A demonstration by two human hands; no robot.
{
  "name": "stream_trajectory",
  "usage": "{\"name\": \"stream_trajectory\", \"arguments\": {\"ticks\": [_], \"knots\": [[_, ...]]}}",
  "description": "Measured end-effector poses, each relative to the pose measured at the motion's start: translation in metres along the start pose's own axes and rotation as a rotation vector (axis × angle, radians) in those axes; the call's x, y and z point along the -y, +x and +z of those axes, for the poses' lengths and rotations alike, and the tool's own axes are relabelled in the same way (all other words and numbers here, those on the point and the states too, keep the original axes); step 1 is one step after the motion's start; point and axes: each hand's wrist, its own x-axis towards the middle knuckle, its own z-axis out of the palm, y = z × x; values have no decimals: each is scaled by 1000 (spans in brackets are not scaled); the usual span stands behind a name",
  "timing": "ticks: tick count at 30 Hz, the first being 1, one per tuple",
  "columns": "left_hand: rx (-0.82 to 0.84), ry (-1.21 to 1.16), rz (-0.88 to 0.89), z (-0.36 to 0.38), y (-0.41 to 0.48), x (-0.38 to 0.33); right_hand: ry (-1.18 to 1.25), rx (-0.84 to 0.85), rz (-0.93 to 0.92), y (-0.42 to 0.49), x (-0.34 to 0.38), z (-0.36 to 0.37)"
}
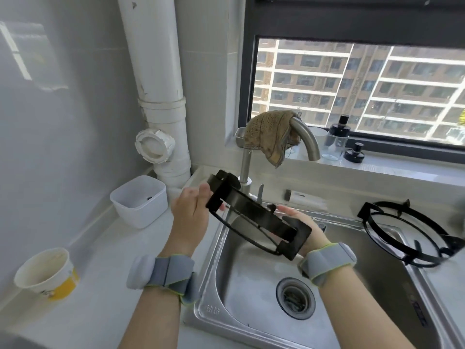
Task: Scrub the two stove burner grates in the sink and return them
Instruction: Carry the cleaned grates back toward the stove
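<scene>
The grate (254, 213) slants over the sink (251, 280), my left hand (191, 214) gripping its far, high end, my right hand (305, 229) propping its near, low end on flat fingers; the other grate (364, 213) lies across the sink's right rim.

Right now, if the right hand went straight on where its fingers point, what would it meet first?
Probably the faucet, near its base with the small lever; the fingers of the right hand under the grate aim there. Depth is unclear.
</scene>
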Motion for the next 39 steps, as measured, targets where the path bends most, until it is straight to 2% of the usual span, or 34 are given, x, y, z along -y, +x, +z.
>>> {"name": "stream_trajectory", "arguments": {"ticks": [1,2,5,6,9,11,15,20,21,25,31,33,37,39], "knots": [[2,68,-19,1,2,3,83,-39,-27,-1,2,-2],[14,28,-92,0,3,6,151,-87,-48,-4,2,-4],[217,-420,-374,-1,-2,9,195,-174,-162,-10,6,-9],[240,-496,-469,1,-2,13,196,-181,-228,-11,4,-11],[229,-400,-646,16,-5,23,197,-170,-356,-22,-1,-18],[221,-285,-693,24,-6,29,180,-176,-382,-25,-6,-27],[369,-211,-657,37,-11,29,143,-291,-315,-31,-9,-52],[432,-260,-694,86,-23,11,230,-424,-308,-47,-6,-100],[426,-274,-675,86,-22,9,234,-412,-310,-48,-4,-102],[622,-274,-547,124,-33,-16,274,-467,-356,-70,4,-147],[727,-207,-558,220,-70,-69,318,-650,-391,-124,25,-242],[836,-188,-489,258,-90,-97,325,-710,-413,-149,36,-280],[947,-190,-552,336,-134,-146,325,-841,-460,-201,55,-357],[1088,-136,-529,387,-171,-176,327,-922,-471,-240,64,-407]]}}
